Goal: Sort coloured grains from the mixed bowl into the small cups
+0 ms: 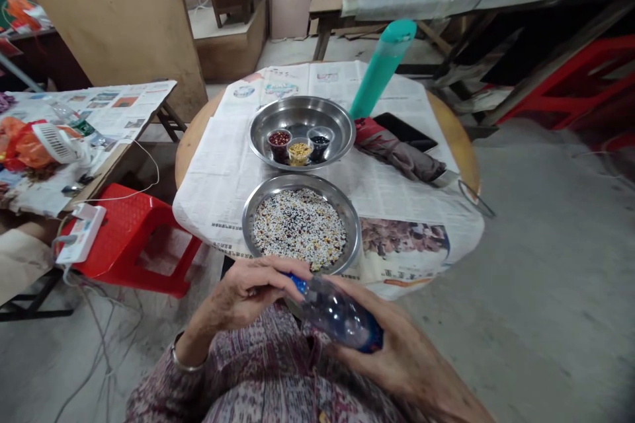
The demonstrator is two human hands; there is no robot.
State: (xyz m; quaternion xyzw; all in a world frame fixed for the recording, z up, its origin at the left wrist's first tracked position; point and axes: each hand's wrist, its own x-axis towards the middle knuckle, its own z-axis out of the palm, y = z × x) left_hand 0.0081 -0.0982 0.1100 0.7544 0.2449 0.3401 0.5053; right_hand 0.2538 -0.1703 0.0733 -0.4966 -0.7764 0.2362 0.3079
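My right hand (391, 347) is wrapped round a clear plastic bottle (340, 317), which lies tilted in front of my chest. The fingers of my left hand (248, 291) pinch the bottle's blue cap (298, 283). Just beyond the hands, a shallow metal basin (351, 218) holds a spread of mixed white, black, yellow and dark red grains (300, 225). Behind it, a second metal basin (297, 109) contains three small clear cups: one of red beans (279, 140), one of yellow grains (299, 153) and one of black beans (320, 142).
Newspaper (208, 165) covers the round table. On its right side lie a folded grey umbrella (401, 153), a black flat device (409, 131) and an upright green cylinder (381, 69). To the left, a red stool (133, 231) bears a white power strip (82, 233), with cords trailing on the floor.
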